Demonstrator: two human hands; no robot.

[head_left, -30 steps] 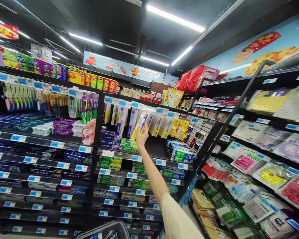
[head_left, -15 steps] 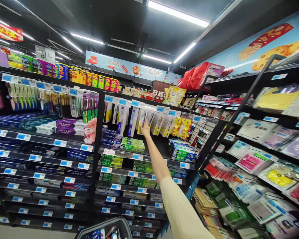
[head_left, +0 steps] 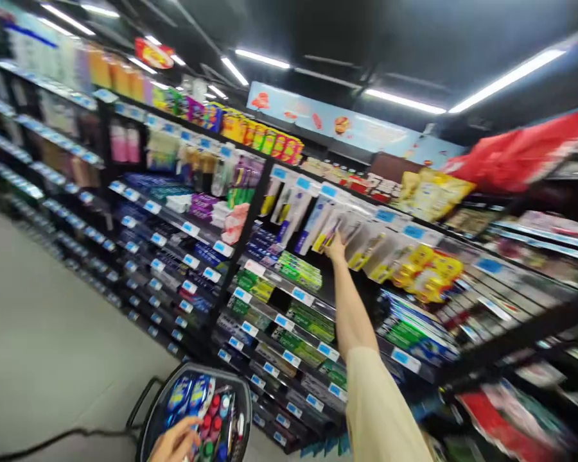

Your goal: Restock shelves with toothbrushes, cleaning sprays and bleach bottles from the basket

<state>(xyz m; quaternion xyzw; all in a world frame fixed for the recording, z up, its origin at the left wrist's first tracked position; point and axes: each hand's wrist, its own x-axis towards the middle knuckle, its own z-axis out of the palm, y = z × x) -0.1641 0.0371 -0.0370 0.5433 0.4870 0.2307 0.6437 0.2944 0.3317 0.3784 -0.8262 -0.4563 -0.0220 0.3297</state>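
My right hand (head_left: 336, 247) reaches up to a hanging row of carded toothbrushes, its fingers closed on one toothbrush pack (head_left: 328, 232) that is still among the others on the rack. Motion blur softens the fingertips. At the bottom, my left hand (head_left: 177, 441) is over the near side of a dark shopping basket (head_left: 147, 423), fingers apart and loosely bent. Under and beside it in the basket lie blue packets (head_left: 189, 394) and several bottles with red caps (head_left: 215, 405). Part of the left hand is cut off by the lower edge.
Shelves of boxed toothpaste (head_left: 301, 269) run below the toothbrushes. Yellow carded packs (head_left: 426, 273) hang to the right. Another shelf unit with red packages (head_left: 525, 154) stands close on the right. Grey floor (head_left: 67, 340) stretches along the left aisle.
My view has turned left, tilted and dropped, so more of the aisle and basket shows. My left hand has come into view over the basket. My right hand stays at the toothbrush packs.
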